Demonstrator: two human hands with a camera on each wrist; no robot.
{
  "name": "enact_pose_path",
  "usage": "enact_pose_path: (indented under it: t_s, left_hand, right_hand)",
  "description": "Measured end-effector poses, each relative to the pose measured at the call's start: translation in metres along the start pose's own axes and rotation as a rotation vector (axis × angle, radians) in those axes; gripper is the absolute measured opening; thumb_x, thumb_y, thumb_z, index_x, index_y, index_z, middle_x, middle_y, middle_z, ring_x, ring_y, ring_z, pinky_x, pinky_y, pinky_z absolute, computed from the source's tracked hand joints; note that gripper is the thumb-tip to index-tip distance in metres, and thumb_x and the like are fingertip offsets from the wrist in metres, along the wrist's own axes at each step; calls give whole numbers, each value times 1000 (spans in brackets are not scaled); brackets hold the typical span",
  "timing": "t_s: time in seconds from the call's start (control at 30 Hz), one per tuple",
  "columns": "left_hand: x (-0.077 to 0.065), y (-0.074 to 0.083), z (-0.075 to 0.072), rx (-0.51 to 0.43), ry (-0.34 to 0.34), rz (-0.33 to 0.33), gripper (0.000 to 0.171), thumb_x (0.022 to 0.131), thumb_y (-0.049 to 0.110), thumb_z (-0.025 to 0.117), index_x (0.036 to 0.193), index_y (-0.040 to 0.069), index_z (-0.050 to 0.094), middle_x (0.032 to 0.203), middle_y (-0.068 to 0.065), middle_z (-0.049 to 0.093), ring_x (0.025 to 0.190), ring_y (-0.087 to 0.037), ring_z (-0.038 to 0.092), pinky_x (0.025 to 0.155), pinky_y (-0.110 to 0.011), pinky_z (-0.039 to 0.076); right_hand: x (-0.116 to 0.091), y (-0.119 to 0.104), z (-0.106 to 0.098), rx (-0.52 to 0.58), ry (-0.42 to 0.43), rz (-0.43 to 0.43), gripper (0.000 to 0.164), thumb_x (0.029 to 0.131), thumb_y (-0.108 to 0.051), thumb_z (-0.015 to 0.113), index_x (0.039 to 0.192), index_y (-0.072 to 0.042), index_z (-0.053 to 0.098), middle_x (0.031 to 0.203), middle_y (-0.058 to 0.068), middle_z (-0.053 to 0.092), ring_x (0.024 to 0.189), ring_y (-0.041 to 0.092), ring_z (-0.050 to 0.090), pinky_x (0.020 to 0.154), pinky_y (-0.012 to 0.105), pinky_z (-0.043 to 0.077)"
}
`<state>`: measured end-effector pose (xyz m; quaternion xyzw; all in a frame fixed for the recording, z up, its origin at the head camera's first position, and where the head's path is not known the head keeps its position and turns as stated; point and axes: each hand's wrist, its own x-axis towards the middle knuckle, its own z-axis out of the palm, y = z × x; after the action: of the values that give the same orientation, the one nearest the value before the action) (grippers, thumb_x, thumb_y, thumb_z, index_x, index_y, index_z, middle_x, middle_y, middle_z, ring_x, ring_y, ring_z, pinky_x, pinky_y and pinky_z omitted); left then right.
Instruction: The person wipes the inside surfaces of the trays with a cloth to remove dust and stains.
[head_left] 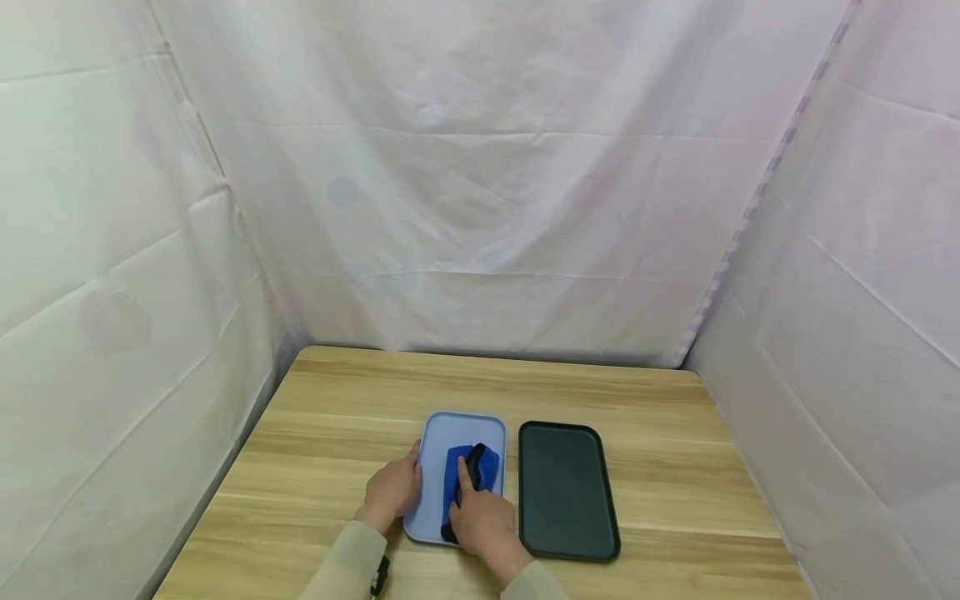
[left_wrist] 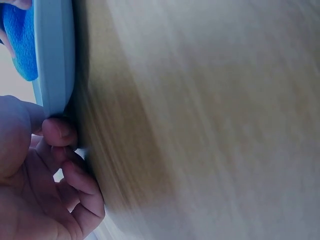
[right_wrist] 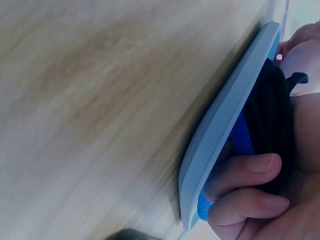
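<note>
A light blue tray (head_left: 442, 437) lies upright on the wooden table. My left hand (head_left: 393, 489) holds its left edge; in the left wrist view, thumb and fingertips pinch the tray rim (left_wrist: 56, 60) near a corner. On the tray's right half is a blue-and-black cloth (head_left: 489, 468), fuzzy on its blue part. My right hand (head_left: 483, 521) grips this cloth from the near side, index finger stretched along the black part. In the right wrist view, curled fingers (right_wrist: 245, 200) wrap the black fabric (right_wrist: 272, 115), which has a small loop at one end.
A dark green-black tray (head_left: 564, 492) lies just right of the light blue one, a narrow gap between them. The wooden table (head_left: 675, 467) extends around both. White curtains (head_left: 487, 208) enclose its back and sides.
</note>
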<state>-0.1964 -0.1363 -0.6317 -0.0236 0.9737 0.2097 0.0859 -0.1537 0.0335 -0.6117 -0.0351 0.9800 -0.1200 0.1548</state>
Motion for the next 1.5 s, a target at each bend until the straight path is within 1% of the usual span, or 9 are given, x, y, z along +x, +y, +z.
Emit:
enact_pose_path:
  t_s: [0.17, 0.37, 0.53, 0.73, 1.03, 1.27, 1.37, 1.47, 1.5]
  left_hand:
    - [1, 1, 0, 5, -9, 4, 53, 99, 28, 50, 148, 12, 41, 113, -18, 69, 69, -20, 61, 56, -39, 48]
    - [1, 4, -1, -5, -11, 3, 53, 99, 28, 50, 148, 12, 40, 107, -18, 70, 63, -19, 56, 53, -37, 45]
    - [0, 4, -1, -7, -15, 3, 53, 99, 28, 50, 149, 13, 39, 103, -17, 71, 60, -19, 54, 50, -35, 42]
    - [1, 5, -2, -13, -20, -3, 53, 99, 27, 50, 149, 14, 38, 100, -16, 71, 60, -19, 53, 50, -35, 41]
    - [-2, 7, -4, -23, -25, -6, 53, 99, 27, 50, 150, 16, 38, 101, -17, 71, 58, -19, 54, 50, -35, 42]
    - [-1, 6, -4, -20, -38, -5, 53, 99, 28, 49, 150, 16, 37, 102, -16, 71, 58, -19, 53, 50, -34, 41]
    - [-1, 3, -4, -28, -28, -5, 53, 99, 29, 50, 149, 18, 39, 100, -14, 71, 57, -18, 52, 49, -33, 40]
    - [-3, 0, -4, -55, -8, -7, 52, 99, 29, 51, 148, 18, 41, 89, -9, 70, 56, -17, 52, 48, -33, 39]
    - [-4, -1, -4, -64, 2, -3, 51, 99, 29, 52, 148, 18, 42, 90, -9, 70, 58, -17, 54, 49, -34, 40]
  right_hand:
    - [4, -7, 3, -6, -1, -24, 74, 95, -52, 48, 156, -35, 10, 49, 2, 49, 44, 22, 47, 45, 39, 37]
    - [7, -14, 7, 6, 10, -46, 76, 95, -52, 48, 156, -32, 8, 48, 1, 49, 44, 21, 47, 46, 38, 37]
    - [9, -20, 9, -2, 3, -42, 78, 94, -55, 47, 156, -33, 6, 49, 1, 49, 45, 21, 47, 47, 38, 37]
    - [11, -28, 10, 6, 9, -49, 80, 94, -55, 48, 157, -29, 5, 51, 1, 49, 46, 20, 47, 47, 39, 37]
    - [8, -35, 8, -15, 28, -76, 84, 92, -60, 49, 157, -25, 8, 50, 1, 48, 45, 19, 46, 46, 38, 37]
    - [9, -35, 9, -8, 22, -63, 83, 93, -57, 50, 157, -28, 7, 52, 2, 49, 47, 20, 47, 47, 38, 38]
    - [10, -34, 11, 11, 30, -63, 82, 93, -56, 51, 157, -29, 7, 53, 2, 49, 47, 20, 47, 47, 39, 38]
    - [10, -33, 12, 36, 54, -71, 80, 93, -54, 52, 157, -31, 8, 52, 2, 48, 47, 19, 47, 47, 38, 38]
    - [9, -32, 13, 47, 60, -74, 80, 93, -53, 52, 156, -32, 9, 52, 1, 48, 47, 19, 47, 48, 38, 38]
